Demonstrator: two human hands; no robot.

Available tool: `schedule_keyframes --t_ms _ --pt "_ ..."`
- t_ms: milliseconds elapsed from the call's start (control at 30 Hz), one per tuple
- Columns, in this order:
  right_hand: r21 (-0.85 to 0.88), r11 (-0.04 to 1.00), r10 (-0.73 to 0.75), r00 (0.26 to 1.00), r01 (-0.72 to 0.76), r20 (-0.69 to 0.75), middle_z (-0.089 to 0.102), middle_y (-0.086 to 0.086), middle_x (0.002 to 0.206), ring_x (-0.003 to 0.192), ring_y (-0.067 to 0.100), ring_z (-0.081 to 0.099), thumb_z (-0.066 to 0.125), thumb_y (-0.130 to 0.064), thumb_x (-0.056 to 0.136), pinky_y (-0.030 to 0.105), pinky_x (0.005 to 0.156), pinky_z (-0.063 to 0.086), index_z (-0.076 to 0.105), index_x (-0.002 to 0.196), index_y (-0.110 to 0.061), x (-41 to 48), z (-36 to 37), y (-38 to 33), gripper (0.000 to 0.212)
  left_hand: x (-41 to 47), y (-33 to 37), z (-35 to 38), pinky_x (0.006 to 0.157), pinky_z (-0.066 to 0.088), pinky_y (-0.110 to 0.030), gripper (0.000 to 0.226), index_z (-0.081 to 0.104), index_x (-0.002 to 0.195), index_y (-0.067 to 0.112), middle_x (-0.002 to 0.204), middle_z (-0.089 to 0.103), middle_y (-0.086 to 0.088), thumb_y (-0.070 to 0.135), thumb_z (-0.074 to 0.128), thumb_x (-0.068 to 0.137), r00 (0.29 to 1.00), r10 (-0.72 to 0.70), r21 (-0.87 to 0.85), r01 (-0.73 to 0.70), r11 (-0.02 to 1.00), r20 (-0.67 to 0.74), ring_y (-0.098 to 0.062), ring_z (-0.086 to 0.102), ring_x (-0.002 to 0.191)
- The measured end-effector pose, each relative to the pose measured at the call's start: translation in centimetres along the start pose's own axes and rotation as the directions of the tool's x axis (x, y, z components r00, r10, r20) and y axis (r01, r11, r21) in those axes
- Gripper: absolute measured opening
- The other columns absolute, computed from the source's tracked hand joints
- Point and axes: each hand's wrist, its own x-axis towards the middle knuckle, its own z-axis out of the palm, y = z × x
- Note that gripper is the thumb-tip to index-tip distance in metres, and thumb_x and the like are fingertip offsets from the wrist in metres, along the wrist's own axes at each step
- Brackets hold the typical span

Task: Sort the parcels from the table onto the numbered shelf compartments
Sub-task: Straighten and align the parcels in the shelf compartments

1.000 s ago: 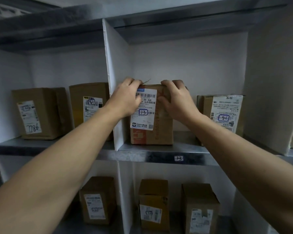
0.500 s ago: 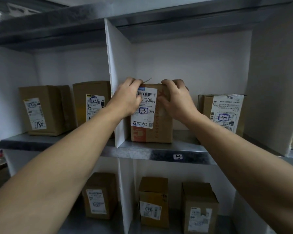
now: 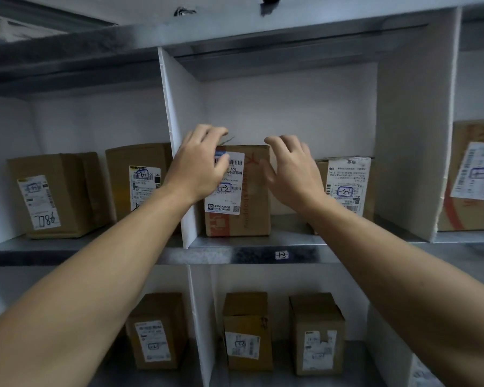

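A brown cardboard parcel (image 3: 246, 208) with a white shipping label stands upright on the middle shelf, in the compartment whose edge tag (image 3: 281, 255) carries a handwritten number. My left hand (image 3: 200, 166) hovers in front of the parcel's top left corner with its fingers spread. My right hand (image 3: 291, 166) is open beside the top right corner, just off the box. Neither hand grips it. A second labelled parcel (image 3: 347, 182) stands behind my right hand in the same compartment.
White divider panels (image 3: 176, 146) (image 3: 414, 135) wall the compartment. Two labelled boxes (image 3: 53, 194) (image 3: 140, 177) sit in the left compartment, another box (image 3: 472, 177) at the right. Three boxes (image 3: 157, 331) (image 3: 246, 331) (image 3: 316, 333) stand on the shelf below.
Both hands have let go of the parcel's top corners and spread open, drawing slightly back. The parcel stays standing on the shelf.
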Motion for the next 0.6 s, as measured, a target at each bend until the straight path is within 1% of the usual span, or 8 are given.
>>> schedule_keyframes --t_ms 67,167,267,333,433,533,600 --pt "-0.084 0.996 -0.019 1.000 0.017 -0.015 0.052 0.012 0.138 0.120 0.034 0.049 0.051 -0.036 0.101 0.049 0.093 0.047 0.051 0.138 -0.017 -0.3 -1.3 0.1 0.042 0.0 0.6 -0.3 0.100 0.037 -0.028 0.041 0.051 0.134 0.015 0.132 0.051 -0.004 0.023 0.057 0.094 1.000 0.030 -0.037 -0.031 0.999 -0.008 -0.020 0.048 0.122" --pt "-0.189 0.981 -0.042 0.999 0.043 0.007 0.053 0.014 0.136 0.120 0.034 0.049 0.052 -0.035 0.101 0.046 0.092 0.048 0.053 0.137 -0.015 -0.9 -3.7 0.8 0.042 -0.4 1.7 -0.1 0.099 0.045 -0.038 0.038 0.053 0.131 0.014 0.129 0.053 -0.005 0.023 0.057 0.094 0.999 0.032 -0.112 -0.033 0.993 -0.009 -0.022 0.051 0.118" --pt "-0.256 0.967 0.013 1.000 -0.006 0.028 0.051 0.015 0.139 0.123 0.036 0.047 0.052 -0.034 0.101 0.047 0.093 0.046 0.051 0.140 -0.015 -2.0 -6.3 2.2 0.044 -1.1 3.4 0.6 0.098 0.044 -0.039 0.037 0.056 0.127 0.011 0.125 0.054 -0.009 0.022 0.058 0.092 0.999 0.039 -0.195 -0.039 0.980 -0.007 -0.025 0.051 0.116" --pt "-0.280 0.959 0.067 0.997 -0.050 0.049 0.049 0.015 0.140 0.125 0.037 0.046 0.052 -0.032 0.101 0.050 0.096 0.047 0.050 0.141 -0.015 -3.3 -7.5 3.3 0.044 -1.6 4.7 1.3 0.097 0.043 -0.039 0.038 0.057 0.125 0.010 0.121 0.055 -0.012 0.023 0.058 0.089 0.999 0.049 -0.234 -0.048 0.971 0.000 -0.029 0.051 0.114" --pt "-0.295 0.949 0.136 0.988 -0.109 0.072 0.048 0.014 0.141 0.126 0.036 0.046 0.055 -0.033 0.100 0.053 0.097 0.048 0.049 0.141 -0.017 -5.2 -8.9 5.0 0.044 -2.1 7.1 2.4 0.097 0.042 -0.039 0.039 0.057 0.126 0.009 0.122 0.055 -0.012 0.021 0.061 0.089 0.998 0.062 -0.281 -0.052 0.958 0.025 -0.029 0.051 0.115" --pt "-0.282 0.946 0.191 0.978 -0.161 0.084 0.046 0.013 0.142 0.128 0.033 0.043 0.056 -0.034 0.100 0.051 0.101 0.048 0.048 0.141 -0.017 -6.4 -10.3 6.7 0.045 -1.9 9.2 3.4 0.098 0.043 -0.039 0.039 0.055 0.128 0.012 0.126 0.053 -0.009 0.023 0.060 0.090 0.996 0.076 -0.300 -0.057 0.952 0.051 -0.026 0.050 0.118" --pt "-0.272 0.945 0.213 0.974 -0.184 0.080 0.044 0.013 0.144 0.130 0.032 0.042 0.056 -0.034 0.101 0.049 0.101 0.048 0.047 0.141 -0.017 -6.6 -10.9 7.9 0.045 -1.2 10.4 4.1 0.101 0.040 -0.036 0.040 0.055 0.129 0.013 0.128 0.053 -0.008 0.024 0.059 0.091 0.994 0.088 -0.306 -0.064 0.950 0.066 -0.024 0.048 0.121"
